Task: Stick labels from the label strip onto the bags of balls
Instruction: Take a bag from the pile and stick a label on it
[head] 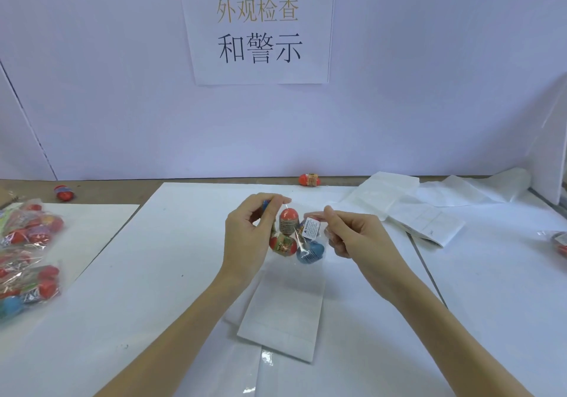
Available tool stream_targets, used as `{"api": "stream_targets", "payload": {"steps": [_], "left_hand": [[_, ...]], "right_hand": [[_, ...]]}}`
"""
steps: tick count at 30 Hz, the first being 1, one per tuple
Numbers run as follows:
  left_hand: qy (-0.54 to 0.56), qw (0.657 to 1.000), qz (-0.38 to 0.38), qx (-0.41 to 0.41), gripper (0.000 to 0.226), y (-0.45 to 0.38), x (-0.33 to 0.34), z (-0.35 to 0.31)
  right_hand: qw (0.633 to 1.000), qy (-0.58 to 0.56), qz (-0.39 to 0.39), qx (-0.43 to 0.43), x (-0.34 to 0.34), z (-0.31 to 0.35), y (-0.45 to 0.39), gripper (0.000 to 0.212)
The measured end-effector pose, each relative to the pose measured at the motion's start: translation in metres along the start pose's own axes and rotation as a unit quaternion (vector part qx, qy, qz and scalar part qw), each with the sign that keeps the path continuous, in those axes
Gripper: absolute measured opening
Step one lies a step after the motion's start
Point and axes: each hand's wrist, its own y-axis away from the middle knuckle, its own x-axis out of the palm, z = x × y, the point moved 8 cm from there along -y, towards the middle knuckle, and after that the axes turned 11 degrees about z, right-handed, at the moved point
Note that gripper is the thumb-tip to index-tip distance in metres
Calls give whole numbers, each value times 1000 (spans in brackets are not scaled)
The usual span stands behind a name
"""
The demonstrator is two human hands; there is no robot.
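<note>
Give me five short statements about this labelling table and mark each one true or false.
1. Both hands hold one bag of balls above the table. True: left hand and right hand grip it.
2. The held bag carries no label. False: a white warning label is on it.
3. More bags of balls lie piled at the left. True.
4. A loose red ball sits by the back wall. True.
5. The label strip lies left of the hands. False: it lies to their right.
</note>
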Motion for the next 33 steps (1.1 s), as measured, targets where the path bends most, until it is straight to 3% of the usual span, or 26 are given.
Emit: {"api": "stream_targets", "payload": {"steps": [5,10,13,16,21,23,27,30,33], "left_hand": [[74,995,-40,-47,23,2,-10,4],[42,997,-41,-42,25,1,-9,4],[15,997,-61,-47,27,-2,-20,7],[35,999,-7,-7,26,-5,-18,4],[100,993,62,14,31,-5,-7,-8],[165,978,127,-5,32,-6,3,-6],[303,928,214,-44,37,-3,24,-3],[342,921,158,-99,43,-7,23,9],[238,953,130,-132,31,-5,21,22]], "right_hand": [[987,126,76,72,12,-11,2,32],[985,75,120,98,15,-12,5,24],[990,54,104,81,7,-6,6,24],[991,7,112,70,10,-4,7,23],[978,-196,63,38,4,-7,0,34],[965,-259,28,22,-3,-8,-2,43],[959,-280,-40,11,-16,-11,-1,54],[963,-268,-38,-3,-18,-11,-1,44],[977,-215,-14,-5,-13,-7,-1,34]]}}
